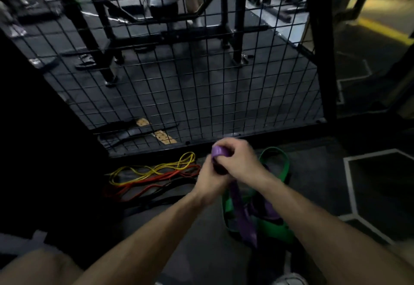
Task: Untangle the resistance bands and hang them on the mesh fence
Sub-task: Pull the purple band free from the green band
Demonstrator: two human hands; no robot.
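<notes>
Both hands meet low in front of the black mesh fence [201,87]. My right hand [240,161] and my left hand [211,181] grip the folded top of a wide purple band [243,215], which hangs down from them. Under and behind it a wide green band [279,163] lies looped on the floor. To the left on the floor lie thin bands in a loose tangle: a yellow band [152,169], a red-orange band [156,179] and a black band [161,197].
A thick black post [320,45] stands at the fence's right end. Behind the mesh are a rack's black legs and gym gear. A dark wall fills the left side. My knee [40,266] and shoe [291,280] show at the bottom.
</notes>
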